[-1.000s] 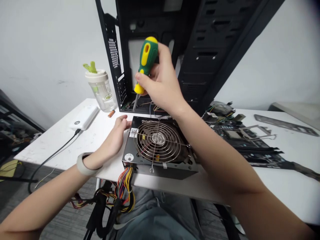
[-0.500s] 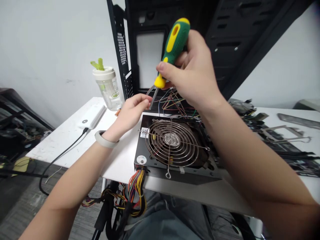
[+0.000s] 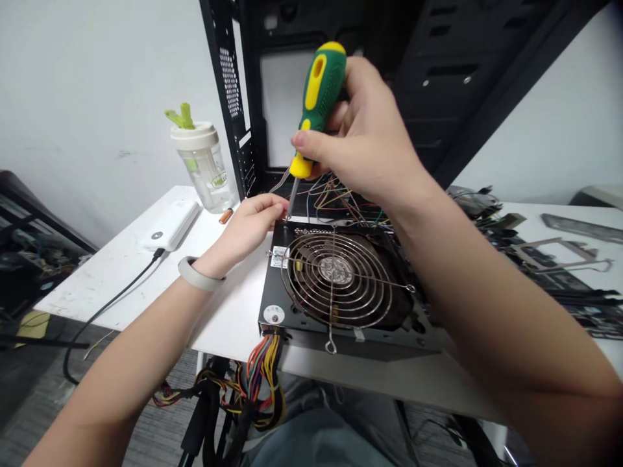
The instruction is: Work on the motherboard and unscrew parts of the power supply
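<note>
White table, right hand gripping screwdriver upright

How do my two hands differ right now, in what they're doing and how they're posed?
The right hand is raised, gripping the green-and-yellow screwdriver nearly upright; the left hand sits low at the power supply's far-left corner, fingertips by the screwdriver's tip. The left wrist wears a pale band; the right wrist is bare. Both meet at that same corner.

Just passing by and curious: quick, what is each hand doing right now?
Left hand: fingers curled at the far left corner of the power supply, by the screwdriver tip; holding anything cannot be told.
Right hand: closed around the screwdriver.
</note>
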Available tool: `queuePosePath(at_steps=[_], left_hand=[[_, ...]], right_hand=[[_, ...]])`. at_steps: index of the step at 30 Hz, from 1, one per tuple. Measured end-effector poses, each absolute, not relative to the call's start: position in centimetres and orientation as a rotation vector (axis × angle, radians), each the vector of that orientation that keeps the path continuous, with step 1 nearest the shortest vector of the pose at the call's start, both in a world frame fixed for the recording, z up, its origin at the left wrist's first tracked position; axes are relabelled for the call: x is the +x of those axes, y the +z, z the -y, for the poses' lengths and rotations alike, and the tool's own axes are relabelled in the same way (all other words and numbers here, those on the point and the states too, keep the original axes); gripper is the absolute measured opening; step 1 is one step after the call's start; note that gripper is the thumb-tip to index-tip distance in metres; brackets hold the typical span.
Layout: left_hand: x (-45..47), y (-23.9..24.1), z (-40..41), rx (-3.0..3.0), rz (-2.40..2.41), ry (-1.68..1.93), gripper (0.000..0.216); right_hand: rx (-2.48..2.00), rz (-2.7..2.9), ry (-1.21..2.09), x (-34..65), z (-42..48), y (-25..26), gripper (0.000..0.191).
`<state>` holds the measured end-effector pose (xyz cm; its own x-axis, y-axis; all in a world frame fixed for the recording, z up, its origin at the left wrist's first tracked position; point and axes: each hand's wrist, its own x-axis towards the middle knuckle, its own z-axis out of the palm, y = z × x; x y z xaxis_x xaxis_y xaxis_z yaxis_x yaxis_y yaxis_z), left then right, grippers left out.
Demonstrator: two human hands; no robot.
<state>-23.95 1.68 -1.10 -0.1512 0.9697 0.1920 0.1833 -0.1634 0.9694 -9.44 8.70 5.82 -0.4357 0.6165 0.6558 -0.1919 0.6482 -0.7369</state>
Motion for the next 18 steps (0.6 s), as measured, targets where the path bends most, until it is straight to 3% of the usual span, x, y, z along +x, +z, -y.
queuePosePath(at_steps=[18], left_hand=[[-23.40,-0.55,-1.37,1.257,-1.447,1.275,0.020]], right_hand=[[-0.369,1.874,0.906,-9.83,-9.42,5.26,0.049]])
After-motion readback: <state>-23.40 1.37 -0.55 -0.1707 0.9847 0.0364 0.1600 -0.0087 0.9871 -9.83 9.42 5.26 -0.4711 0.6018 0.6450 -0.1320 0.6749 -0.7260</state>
